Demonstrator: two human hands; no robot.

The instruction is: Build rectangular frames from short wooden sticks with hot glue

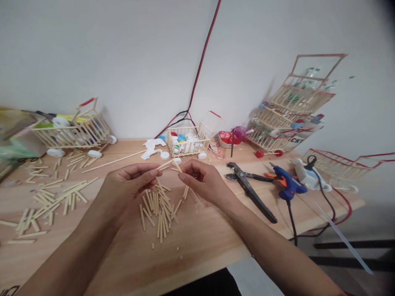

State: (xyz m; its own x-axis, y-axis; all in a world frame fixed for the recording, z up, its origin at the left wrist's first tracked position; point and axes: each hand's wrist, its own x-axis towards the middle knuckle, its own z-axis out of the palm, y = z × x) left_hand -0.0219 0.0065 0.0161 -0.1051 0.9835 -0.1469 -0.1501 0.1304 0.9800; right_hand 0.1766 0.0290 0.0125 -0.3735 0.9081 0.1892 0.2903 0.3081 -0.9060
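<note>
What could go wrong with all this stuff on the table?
The blue glue gun lies with its black cord running over the edge of the table, so a snag might drag it down. The thin sticks pinched in the left hand and right hand could slip. An arm brushing the pile of short sticks might scatter them.

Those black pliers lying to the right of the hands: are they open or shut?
Open: the pliers lie on the table with their two handles spread wide apart in a V.
</note>
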